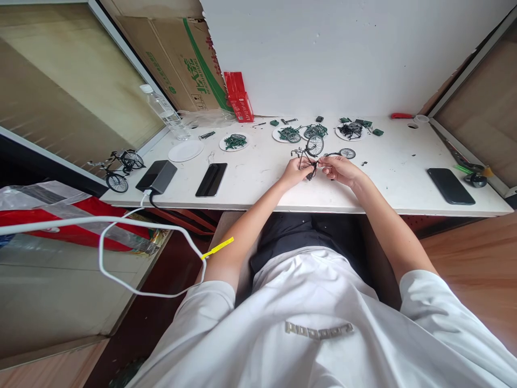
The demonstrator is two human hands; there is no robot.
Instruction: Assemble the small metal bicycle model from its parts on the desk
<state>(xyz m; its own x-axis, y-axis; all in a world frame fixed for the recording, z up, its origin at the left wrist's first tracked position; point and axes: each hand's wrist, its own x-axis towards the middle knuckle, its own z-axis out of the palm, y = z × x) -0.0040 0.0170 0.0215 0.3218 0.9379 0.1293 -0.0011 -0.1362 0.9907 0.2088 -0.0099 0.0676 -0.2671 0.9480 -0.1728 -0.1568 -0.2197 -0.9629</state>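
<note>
A small black model bicycle frame (304, 156) with one spoked wheel (314, 145) pointing up is held above the table near its front edge. My left hand (297, 171) is closed around the frame from the left. From the right, my right hand (341, 168) pinches at the frame's near part, its thumb and forefinger together; any small piece between them is too small to make out. Just behind my right hand a loose spoked wheel (347, 153) with dark parts lies on the white table (258, 186).
Plates of green parts (235, 141) and black parts (350, 130) stand along the back. A phone (211, 179), a black box (156, 177) and a finished-looking model bicycle (121, 164) are at left; another phone (450, 186) lies right. A white cable (100, 253) hangs at left.
</note>
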